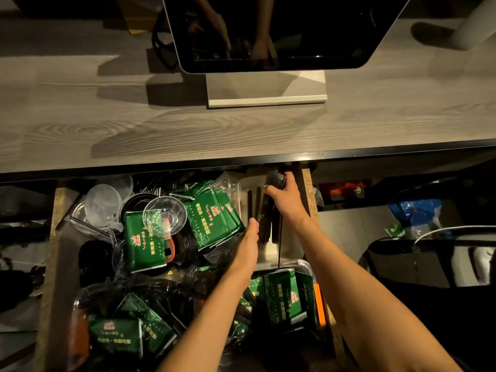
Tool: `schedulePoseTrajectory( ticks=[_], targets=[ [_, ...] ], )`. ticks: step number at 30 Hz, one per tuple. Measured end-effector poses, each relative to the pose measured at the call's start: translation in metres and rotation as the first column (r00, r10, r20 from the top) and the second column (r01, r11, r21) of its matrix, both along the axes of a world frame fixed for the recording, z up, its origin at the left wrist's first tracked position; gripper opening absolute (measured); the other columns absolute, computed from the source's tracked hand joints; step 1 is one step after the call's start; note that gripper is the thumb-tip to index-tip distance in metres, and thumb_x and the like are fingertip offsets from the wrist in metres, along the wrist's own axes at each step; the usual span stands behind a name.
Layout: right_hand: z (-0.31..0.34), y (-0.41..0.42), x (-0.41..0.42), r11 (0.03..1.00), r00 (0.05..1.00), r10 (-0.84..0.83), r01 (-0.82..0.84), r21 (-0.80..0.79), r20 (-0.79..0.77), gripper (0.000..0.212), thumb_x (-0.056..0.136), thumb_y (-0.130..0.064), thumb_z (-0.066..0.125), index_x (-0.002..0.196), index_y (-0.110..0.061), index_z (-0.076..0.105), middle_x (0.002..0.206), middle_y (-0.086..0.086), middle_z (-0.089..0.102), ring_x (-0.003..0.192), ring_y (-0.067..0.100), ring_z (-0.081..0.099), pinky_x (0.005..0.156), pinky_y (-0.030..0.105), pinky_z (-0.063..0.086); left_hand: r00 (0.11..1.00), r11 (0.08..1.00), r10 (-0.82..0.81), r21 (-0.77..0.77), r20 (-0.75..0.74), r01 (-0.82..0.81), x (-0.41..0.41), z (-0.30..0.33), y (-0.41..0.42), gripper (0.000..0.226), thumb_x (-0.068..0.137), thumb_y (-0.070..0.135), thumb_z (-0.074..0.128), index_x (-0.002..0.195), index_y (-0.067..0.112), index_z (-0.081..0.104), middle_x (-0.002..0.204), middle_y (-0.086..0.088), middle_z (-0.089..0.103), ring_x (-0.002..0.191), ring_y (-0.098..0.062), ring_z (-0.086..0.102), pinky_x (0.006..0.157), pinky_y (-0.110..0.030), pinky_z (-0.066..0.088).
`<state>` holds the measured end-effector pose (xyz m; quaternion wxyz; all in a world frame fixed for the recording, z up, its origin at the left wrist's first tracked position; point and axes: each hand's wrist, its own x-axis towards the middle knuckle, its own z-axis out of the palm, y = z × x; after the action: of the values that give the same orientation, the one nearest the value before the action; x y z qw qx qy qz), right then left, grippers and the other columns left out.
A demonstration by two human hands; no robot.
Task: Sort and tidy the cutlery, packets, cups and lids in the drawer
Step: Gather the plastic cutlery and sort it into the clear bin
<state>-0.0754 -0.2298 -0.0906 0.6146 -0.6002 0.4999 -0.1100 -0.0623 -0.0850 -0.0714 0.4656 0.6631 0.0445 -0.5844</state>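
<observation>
Open drawer (57, 210) beneath the desk (188, 130): right hand (285, 196) grips dark, indistinct cutlery (275, 179) at far right; left hand (249, 237), fingers hidden, grip indeterminate, beside green packets (212, 216).

The open drawer (57, 237) holds green packets (212, 218), clear cups (103, 202) and dark cutlery (264, 218) under the wooden counter (107, 124).
</observation>
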Motion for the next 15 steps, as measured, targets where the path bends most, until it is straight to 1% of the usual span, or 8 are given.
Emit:
schedulePoseTrajectory(
  ticks=[3, 5, 9, 10, 11, 13, 14, 15],
  targets=[
    [-0.016, 0.008, -0.008, 0.989, 0.996, 0.069, -0.060, 0.133, -0.065, 0.050, 0.086, -0.006, 0.069, 0.130, -0.011, 0.046, 0.113, 0.005, 0.062, 0.106, 0.022, 0.062, 0.097, 0.037, 0.051, 1.000, 1.000, -0.002, 0.014, -0.020, 0.002, 0.004, -0.002, -0.006, 0.066, 0.104, 0.055, 0.017, 0.156, 0.014, 0.027, 0.163, -0.005, 0.026, 0.149, -0.020, 0.025, 0.123, -0.043, 0.016],
    [-0.020, 0.014, -0.014, 0.981, 0.974, 0.148, -0.122, 0.154, -0.174, 0.051, 0.089, -0.014, 0.068, 0.134, -0.009, 0.045, 0.120, 0.004, 0.062, 0.109, 0.019, 0.060, 0.099, 0.033, 0.048, 0.999, 1.000, 0.004, 0.028, -0.042, -0.002, 0.007, -0.003, -0.010, 0.067, 0.105, 0.054, 0.018, 0.156, 0.012, 0.027, 0.163, -0.008, 0.025, 0.150, -0.023, 0.025, 0.123, -0.043, 0.017],
    [-0.017, 0.018, -0.022, 0.998, 0.952, 0.023, -0.004, 0.062, -0.306, 0.049, 0.099, -0.020, 0.052, 0.143, -0.002, 0.042, 0.138, 0.012, 0.054, 0.129, 0.026, 0.050, 0.104, 0.032, 0.039, 0.997, 1.000, 0.002, 0.029, -0.083, 0.000, 0.008, -0.001, -0.013, 0.068, 0.105, 0.055, 0.019, 0.156, 0.012, 0.026, 0.162, -0.012, 0.026, 0.148, -0.029, 0.028, 0.121, -0.045, 0.024],
    [-0.015, 0.019, -0.026, 1.000, 0.942, -0.002, 0.012, 0.027, -0.337, 0.043, 0.099, -0.019, 0.052, 0.137, 0.000, 0.049, 0.131, 0.015, 0.058, 0.124, 0.028, 0.054, 0.101, 0.033, 0.041, 0.996, 0.999, -0.009, 0.032, -0.092, 0.012, 0.008, -0.001, -0.014, 0.069, 0.104, 0.056, 0.019, 0.156, 0.012, 0.027, 0.162, -0.014, 0.027, 0.147, -0.031, 0.030, 0.120, -0.045, 0.026],
    [-0.016, 0.021, -0.031, 1.000, 0.932, -0.006, 0.016, 0.024, -0.363, 0.032, 0.097, -0.016, 0.055, 0.124, 0.001, 0.059, 0.117, 0.016, 0.065, 0.109, 0.028, 0.061, 0.094, 0.036, 0.045, 0.995, 0.999, -0.021, 0.040, -0.101, 0.025, 0.008, -0.001, -0.014, 0.070, 0.104, 0.057, 0.018, 0.156, 0.012, 0.027, 0.161, -0.015, 0.028, 0.146, -0.033, 0.031, 0.118, -0.046, 0.027],
    [-0.018, 0.026, -0.040, 0.996, 0.916, 0.032, 0.006, 0.094, -0.400, 0.010, 0.091, -0.010, 0.061, 0.085, -0.006, 0.067, 0.080, 0.011, 0.065, 0.074, 0.024, 0.061, 0.078, 0.039, 0.050, 0.993, 0.997, -0.029, 0.061, -0.115, 0.037, 0.009, -0.001, -0.016, 0.072, 0.103, 0.059, 0.016, 0.155, 0.011, 0.028, 0.159, -0.017, 0.032, 0.145, -0.034, 0.033, 0.117, -0.047, 0.027],
    [-0.021, 0.028, -0.043, 0.990, 0.912, 0.045, 0.014, 0.140, -0.407, 0.013, 0.089, -0.006, 0.063, 0.076, -0.007, 0.066, 0.072, 0.009, 0.061, 0.068, 0.022, 0.059, 0.077, 0.041, 0.052, 0.992, 0.998, -0.019, 0.061, -0.124, 0.027, 0.010, -0.001, -0.016, 0.073, 0.103, 0.059, 0.015, 0.155, 0.010, 0.028, 0.158, -0.017, 0.033, 0.145, -0.034, 0.034, 0.117, -0.047, 0.027],
    [-0.024, 0.029, -0.046, 0.981, 0.913, 0.051, 0.030, 0.189, -0.406, 0.011, 0.088, -0.003, 0.064, 0.078, -0.004, 0.068, 0.070, 0.009, 0.059, 0.070, 0.023, 0.059, 0.080, 0.042, 0.055, 0.991, 0.998, -0.003, 0.055, -0.132, 0.011, 0.010, -0.002, -0.017, 0.073, 0.103, 0.059, 0.015, 0.154, 0.008, 0.028, 0.158, -0.018, 0.034, 0.144, -0.034, 0.034, 0.117, -0.047, 0.027]
  ],
)
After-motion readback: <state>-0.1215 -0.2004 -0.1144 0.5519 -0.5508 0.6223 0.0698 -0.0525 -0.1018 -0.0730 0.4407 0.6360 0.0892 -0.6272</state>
